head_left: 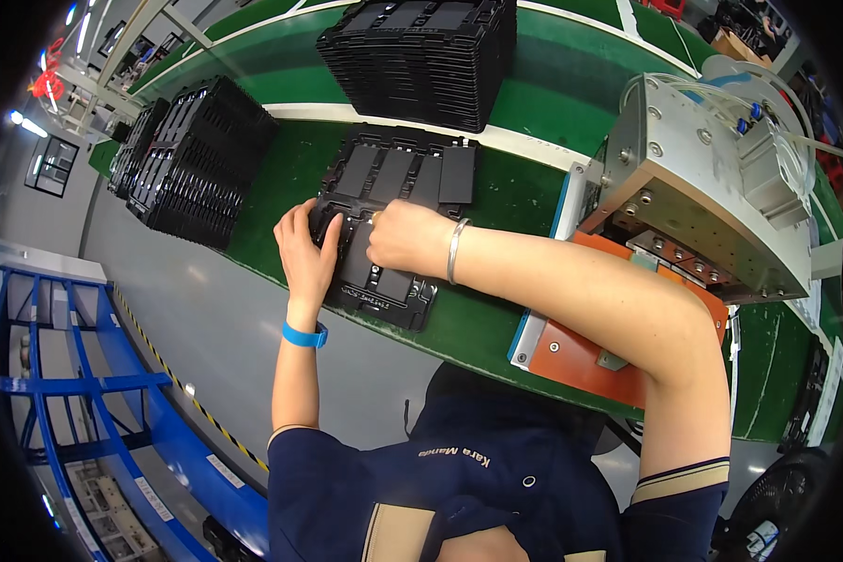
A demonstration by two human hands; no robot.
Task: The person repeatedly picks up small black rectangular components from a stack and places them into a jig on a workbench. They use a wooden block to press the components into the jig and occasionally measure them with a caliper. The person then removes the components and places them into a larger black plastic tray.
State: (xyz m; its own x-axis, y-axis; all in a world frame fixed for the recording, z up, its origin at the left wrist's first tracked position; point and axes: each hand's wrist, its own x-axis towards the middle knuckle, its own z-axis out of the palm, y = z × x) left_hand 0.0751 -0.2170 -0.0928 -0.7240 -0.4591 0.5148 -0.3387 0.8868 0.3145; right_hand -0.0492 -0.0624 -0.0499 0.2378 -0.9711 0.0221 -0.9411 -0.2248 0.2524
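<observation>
A black plastic tray (425, 305) lies on the green bench in front of me, its pockets holding several flat dark grey rectangular pieces. One such piece (456, 175) sits at the tray's far right corner, slightly raised over the rim. My left hand (303, 255) rests at the tray's left edge, thumb and fingers apart. Over the middle of the tray my right hand (408, 238) is closed, fingers curled down at a flat dark piece (391, 281) in a near pocket. What its fingertips pinch, if anything, is hidden beneath the hand.
Tall stacks of black trays stand at the back (421, 70) and at the left (201, 155). A metal press-like machine (693, 178) with an orange base plate (581, 361) stands on the right, under my right forearm. A blue metal rack (94, 384) is at lower left.
</observation>
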